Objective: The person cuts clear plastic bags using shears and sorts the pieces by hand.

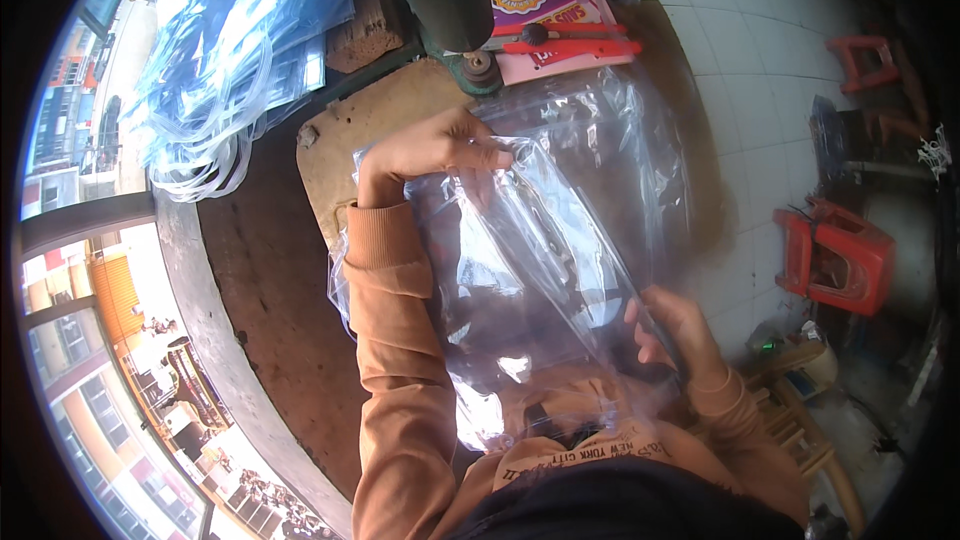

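A transparent plastic sheet or bag (480, 250) spreads over the work surface and down toward my lap. My left hand (450, 145) pinches its upper fold between thumb and fingers. From there a dark, narrow edge strip (615, 265) slants down to the right. Around the lower end of that strip my right hand (675, 330) is closed, its fingers partly hidden by the plastic. More transparent plastic (640, 140) lies flat beyond the fold, on the right side of the table. Glare hides some of the film's edges.
A green metal machine (440, 0) stands at the far side. Beside it, a red-handled tool (570, 40) rests on a pink and purple printed packet (600, 10). Bluish plastic pieces (250, 30) pile up at far left. Red stools (835, 255) stand on the tiled floor at right.
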### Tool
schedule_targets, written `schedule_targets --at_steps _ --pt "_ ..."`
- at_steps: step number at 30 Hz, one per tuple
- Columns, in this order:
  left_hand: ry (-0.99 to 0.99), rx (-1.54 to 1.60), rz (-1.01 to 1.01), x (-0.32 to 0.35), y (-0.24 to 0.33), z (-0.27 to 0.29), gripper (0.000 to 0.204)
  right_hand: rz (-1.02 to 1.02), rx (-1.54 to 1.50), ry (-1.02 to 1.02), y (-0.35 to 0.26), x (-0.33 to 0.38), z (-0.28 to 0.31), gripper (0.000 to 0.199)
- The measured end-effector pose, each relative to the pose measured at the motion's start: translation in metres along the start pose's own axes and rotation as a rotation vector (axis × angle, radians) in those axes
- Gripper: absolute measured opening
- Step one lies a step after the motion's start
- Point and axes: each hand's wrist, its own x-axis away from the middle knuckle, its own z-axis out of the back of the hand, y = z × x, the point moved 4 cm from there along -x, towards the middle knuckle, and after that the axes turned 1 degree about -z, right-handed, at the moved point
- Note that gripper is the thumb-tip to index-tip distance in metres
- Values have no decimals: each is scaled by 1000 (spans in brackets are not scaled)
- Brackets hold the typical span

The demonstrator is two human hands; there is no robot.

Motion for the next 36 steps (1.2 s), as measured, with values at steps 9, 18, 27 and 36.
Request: schedule_targets --at_steps 9,18,27,36 --pt "579 -1087 -291 70 98 -38 80 78 -49 -64 -3 13 -15 41" --pt "383 -1019 -236 38 35 -155 85 264 -186 -87 11 4 -6 57" --pt "532 -935 -230 20 12 -179 63 311 -137 -3 22 12 6 77" --pt "551 -962 -175 6 15 -186 57 280 55 92 16 14 18 68"
